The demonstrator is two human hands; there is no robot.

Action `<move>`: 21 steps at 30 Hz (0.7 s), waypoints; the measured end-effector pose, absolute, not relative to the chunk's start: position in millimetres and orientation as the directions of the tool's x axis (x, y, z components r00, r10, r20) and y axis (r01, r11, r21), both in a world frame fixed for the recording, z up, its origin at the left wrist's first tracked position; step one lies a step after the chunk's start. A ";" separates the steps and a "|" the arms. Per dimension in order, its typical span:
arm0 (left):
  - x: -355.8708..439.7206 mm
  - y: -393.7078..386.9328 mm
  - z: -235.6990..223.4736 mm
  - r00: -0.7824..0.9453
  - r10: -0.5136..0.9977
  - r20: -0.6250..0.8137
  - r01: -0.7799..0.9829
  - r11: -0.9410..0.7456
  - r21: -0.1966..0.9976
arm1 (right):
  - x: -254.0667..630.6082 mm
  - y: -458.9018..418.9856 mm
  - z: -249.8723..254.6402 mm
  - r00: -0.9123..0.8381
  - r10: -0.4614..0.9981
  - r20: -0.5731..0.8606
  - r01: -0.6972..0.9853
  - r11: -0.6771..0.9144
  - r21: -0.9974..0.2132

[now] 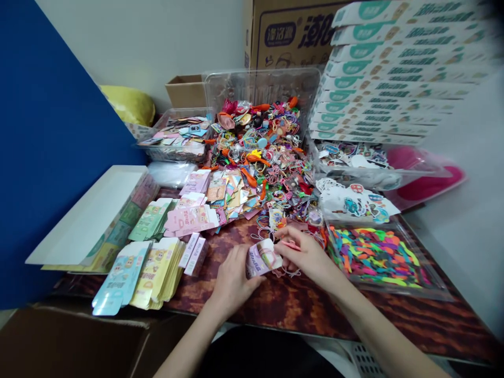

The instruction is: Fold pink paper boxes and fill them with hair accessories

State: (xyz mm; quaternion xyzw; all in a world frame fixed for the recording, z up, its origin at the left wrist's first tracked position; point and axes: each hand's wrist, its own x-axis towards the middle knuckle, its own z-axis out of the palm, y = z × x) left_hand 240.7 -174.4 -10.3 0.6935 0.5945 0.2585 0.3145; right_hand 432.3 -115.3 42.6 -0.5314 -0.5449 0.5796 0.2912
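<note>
My left hand point(232, 278) grips a small pink-and-white printed paper box point(262, 258) above the wood-patterned tabletop point(299, 310). My right hand point(307, 254) sits just beyond it, fingers pinching a thin pink strip point(290, 245) close to the box's upper edge. Loose hair ties and elastic loops point(277, 272) trail around the box and under my right hand. Stacks of flat printed cardboard blanks point(157, 275) lie to the left of my hands. A mixed heap of small hair accessories point(255, 149) rises beyond them.
A clear tray of colourful strips point(378, 257) stands to the right, beside sticker sheets point(358, 202). Tall stacks of flat boxes point(394, 73) loom at the back right. Clear bins point(262, 86) and a cardboard carton point(291, 37) stand behind the heap. A blue board point(51, 147) fills the left.
</note>
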 end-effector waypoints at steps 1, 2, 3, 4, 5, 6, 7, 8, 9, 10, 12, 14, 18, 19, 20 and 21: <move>241.6 -175.4 -9.9 0.166 0.986 -0.020 0.663 -0.097 0.742 | 433.7 -115.8 43.8 -0.253 0.927 -0.276 0.241 -0.216 -0.946; 242.8 -176.0 -9.6 0.172 0.985 -0.023 0.663 -0.099 0.742 | 435.5 -116.2 46.5 -0.250 0.932 -0.263 0.246 -0.202 -0.948; 244.3 -176.1 -9.5 0.180 0.983 -0.025 0.662 -0.102 0.742 | 437.2 -116.7 50.1 -0.254 0.932 -0.257 0.258 -0.191 -0.947; 246.0 -175.8 -9.6 0.187 0.982 -0.028 0.661 -0.105 0.743 | 438.4 -117.3 54.0 -0.266 0.931 -0.251 0.280 -0.174 -0.944; 247.7 -175.2 -9.9 0.190 0.981 -0.029 0.662 -0.106 0.742 | 438.9 -118.1 57.6 -0.290 0.927 -0.238 0.317 -0.142 -0.938; 249.3 -174.4 -10.3 0.194 0.981 -0.029 0.661 -0.109 0.743 | 438.6 -118.9 60.5 -0.322 0.921 -0.219 0.373 -0.089 -0.923; 250.7 -173.6 -10.8 0.198 0.980 -0.024 0.659 -0.115 0.744 | 437.5 -119.7 62.3 -0.357 0.913 -0.195 0.442 -0.019 -0.897; 251.9 -172.9 -11.3 0.201 0.979 -0.015 0.657 -0.123 0.744 | 435.9 -120.3 63.0 -0.388 0.906 -0.169 0.516 0.061 -0.854; 252.8 -172.4 -11.9 0.204 0.979 -0.005 0.655 -0.133 0.744 | 433.9 -120.6 62.7 -0.405 0.902 -0.149 0.594 0.136 -0.793; 253.4 -172.1 -12.4 0.207 0.978 0.004 0.655 -0.141 0.742 | 432.0 -120.4 61.4 -0.410 0.902 -0.139 0.668 0.193 -0.719; 253.9 -171.9 -13.4 0.209 0.978 0.008 0.661 -0.148 0.736 | 429.1 -119.0 57.5 -0.390 0.909 -0.146 0.777 0.240 -0.583; 253.9 -171.9 -14.6 0.209 0.978 -0.002 0.671 -0.142 0.727 | 428.3 -117.5 53.6 -0.393 0.907 -0.154 0.808 0.261 -0.529; 253.4 -171.0 -17.8 0.200 0.980 0.009 0.654 -0.140 0.743 | 427.0 -123.4 50.0 -0.480 0.870 -0.111 0.721 0.319 -0.615; 253.6 -170.6 -18.7 0.200 0.980 0.017 0.645 -0.144 0.751 | 425.4 -127.1 49.4 -0.479 0.872 -0.095 0.713 0.324 -0.622; 253.9 -170.2 -19.7 0.201 0.979 0.024 0.636 -0.149 0.757 | 423.5 -130.9 48.7 -0.475 0.876 -0.080 0.713 0.330 -0.619; 254.3 -169.8 -20.6 0.202 0.979 0.029 0.629 -0.153 0.763 | 422.0 -134.1 47.7 -0.470 0.880 -0.060 0.713 0.339 -0.614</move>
